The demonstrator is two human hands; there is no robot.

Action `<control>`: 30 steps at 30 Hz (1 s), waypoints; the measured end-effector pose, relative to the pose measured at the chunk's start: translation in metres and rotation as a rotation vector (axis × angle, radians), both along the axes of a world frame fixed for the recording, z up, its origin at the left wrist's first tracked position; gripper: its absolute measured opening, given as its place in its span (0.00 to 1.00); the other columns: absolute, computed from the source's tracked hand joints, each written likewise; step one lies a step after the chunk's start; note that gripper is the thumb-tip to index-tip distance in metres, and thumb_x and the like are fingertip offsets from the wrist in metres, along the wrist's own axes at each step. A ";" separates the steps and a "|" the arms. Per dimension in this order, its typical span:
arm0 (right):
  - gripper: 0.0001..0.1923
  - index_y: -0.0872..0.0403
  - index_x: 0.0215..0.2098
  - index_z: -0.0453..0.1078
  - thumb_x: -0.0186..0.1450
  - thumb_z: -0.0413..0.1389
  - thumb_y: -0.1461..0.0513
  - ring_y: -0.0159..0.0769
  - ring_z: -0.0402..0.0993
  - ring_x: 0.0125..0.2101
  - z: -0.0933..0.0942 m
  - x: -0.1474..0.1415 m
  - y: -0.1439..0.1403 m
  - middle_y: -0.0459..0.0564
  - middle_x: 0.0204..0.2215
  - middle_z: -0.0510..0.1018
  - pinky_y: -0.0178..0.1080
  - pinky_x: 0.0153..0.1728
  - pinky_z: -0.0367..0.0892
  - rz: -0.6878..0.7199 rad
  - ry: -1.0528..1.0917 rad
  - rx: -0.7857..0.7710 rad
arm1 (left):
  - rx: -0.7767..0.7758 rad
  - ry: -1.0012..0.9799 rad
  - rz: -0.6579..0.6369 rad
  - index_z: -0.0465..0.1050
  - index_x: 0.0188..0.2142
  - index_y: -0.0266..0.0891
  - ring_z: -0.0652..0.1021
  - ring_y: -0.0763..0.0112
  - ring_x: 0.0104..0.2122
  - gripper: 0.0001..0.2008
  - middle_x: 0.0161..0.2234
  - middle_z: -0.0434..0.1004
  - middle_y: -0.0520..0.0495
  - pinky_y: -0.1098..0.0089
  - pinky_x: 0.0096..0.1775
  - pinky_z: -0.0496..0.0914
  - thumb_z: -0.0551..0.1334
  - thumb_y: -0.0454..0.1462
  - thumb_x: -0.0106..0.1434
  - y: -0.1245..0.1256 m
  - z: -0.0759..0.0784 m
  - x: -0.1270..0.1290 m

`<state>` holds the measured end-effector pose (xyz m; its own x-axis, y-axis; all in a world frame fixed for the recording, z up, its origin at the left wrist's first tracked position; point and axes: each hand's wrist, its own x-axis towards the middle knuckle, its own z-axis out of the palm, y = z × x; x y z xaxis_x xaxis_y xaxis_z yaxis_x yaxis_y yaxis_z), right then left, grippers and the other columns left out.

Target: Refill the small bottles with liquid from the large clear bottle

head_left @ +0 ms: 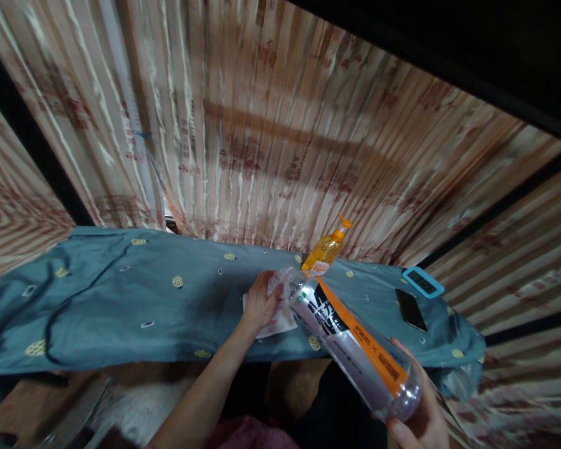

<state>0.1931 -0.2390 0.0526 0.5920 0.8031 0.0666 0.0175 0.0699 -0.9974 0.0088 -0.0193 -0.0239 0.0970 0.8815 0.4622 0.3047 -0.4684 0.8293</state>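
My right hand (425, 415) grips the base of a large clear plastic bottle (350, 349) with a silver, black and orange label. The bottle is tilted, its neck end lower-left of the pump bottle and towards my left hand. My left hand (260, 302) is wrapped round a small clear plastic container (285, 284), its shape partly hidden by my fingers. The two mouths are close together; whether they touch I cannot tell. Under my left hand lies a white sheet or cloth (287, 325). Just behind stands a pump bottle (325, 252) of orange-yellow liquid.
A grey-green patterned cloth (112, 305) covers the long table. To the right lie a dark phone (410, 310) and a blue-framed digital clock (423, 282). Pleated curtains (262, 125) hang behind and at both sides, with dark poles (467, 215) beside them.
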 end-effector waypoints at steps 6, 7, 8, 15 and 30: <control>0.55 0.50 0.63 0.62 0.44 0.72 0.39 0.46 0.73 0.57 -0.003 0.000 0.000 0.52 0.61 0.73 0.33 0.54 0.67 -0.002 -0.018 0.042 | -0.018 -0.004 0.008 0.74 0.47 0.40 0.81 0.55 0.46 0.20 0.43 0.81 0.40 0.57 0.50 0.74 0.53 0.50 0.70 0.000 0.000 0.000; 0.54 0.49 0.63 0.62 0.44 0.72 0.39 0.46 0.73 0.58 -0.003 0.000 0.000 0.52 0.61 0.72 0.33 0.54 0.67 0.001 -0.020 0.047 | -0.020 -0.005 0.009 0.74 0.47 0.40 0.81 0.55 0.46 0.20 0.44 0.81 0.40 0.57 0.51 0.74 0.53 0.50 0.70 0.000 -0.001 0.000; 0.54 0.48 0.63 0.62 0.44 0.72 0.39 0.45 0.73 0.57 -0.004 0.000 0.000 0.51 0.62 0.72 0.33 0.53 0.68 0.004 -0.019 0.049 | -0.019 -0.004 0.009 0.74 0.47 0.40 0.81 0.55 0.46 0.20 0.44 0.81 0.40 0.57 0.51 0.74 0.53 0.50 0.70 0.001 -0.001 0.000; 0.50 0.44 0.60 0.67 0.43 0.74 0.41 0.38 0.77 0.53 -0.003 -0.004 0.002 0.43 0.56 0.78 0.29 0.51 0.69 -0.007 0.004 0.114 | 0.009 -0.010 0.030 0.74 0.46 0.40 0.82 0.54 0.45 0.22 0.43 0.81 0.40 0.56 0.50 0.75 0.50 0.52 0.70 0.003 -0.002 0.002; 0.54 0.50 0.62 0.65 0.42 0.74 0.41 0.43 0.75 0.57 0.000 -0.006 0.002 0.50 0.60 0.75 0.32 0.55 0.67 -0.011 0.005 0.109 | 0.020 -0.016 0.045 0.74 0.45 0.39 0.82 0.53 0.45 0.24 0.42 0.81 0.39 0.55 0.49 0.75 0.49 0.54 0.69 0.003 -0.001 0.002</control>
